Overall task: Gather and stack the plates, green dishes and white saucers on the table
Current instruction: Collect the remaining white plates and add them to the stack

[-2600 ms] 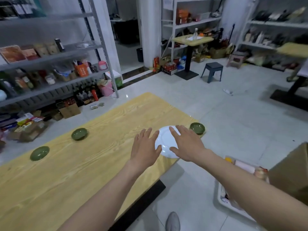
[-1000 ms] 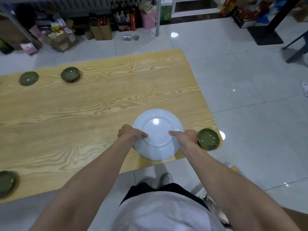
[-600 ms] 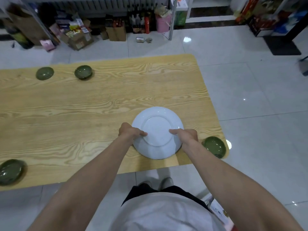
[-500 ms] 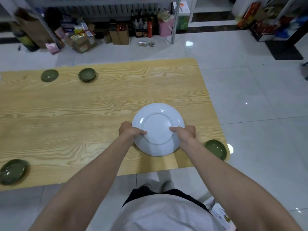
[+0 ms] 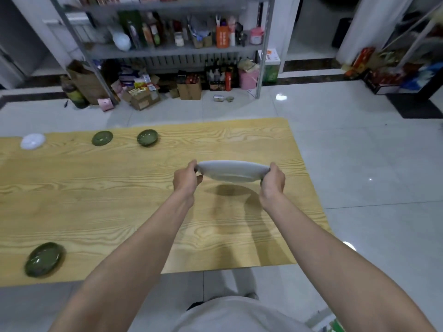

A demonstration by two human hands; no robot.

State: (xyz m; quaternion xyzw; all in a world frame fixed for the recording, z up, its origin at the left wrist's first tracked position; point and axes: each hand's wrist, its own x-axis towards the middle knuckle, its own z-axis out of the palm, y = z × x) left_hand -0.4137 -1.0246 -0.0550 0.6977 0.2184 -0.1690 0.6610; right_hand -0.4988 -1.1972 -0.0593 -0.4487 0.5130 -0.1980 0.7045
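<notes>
Both my hands hold a white plate in the air above the wooden table, nearly level and seen edge-on. My left hand grips its left rim and my right hand grips its right rim. The plate's shadow falls on the table under it. Two green dishes sit near the far edge. A third green dish lies near the front left edge. A white saucer rests at the far left.
Metal shelves full of bottles and jars stand behind the table. Cardboard boxes and bags lie on the tiled floor beneath them. The table's right edge borders open floor.
The plate has been lifted off the table's front edge and carried forward over the middle. The view has tilted up; the green dish at the front right corner is out of sight.
</notes>
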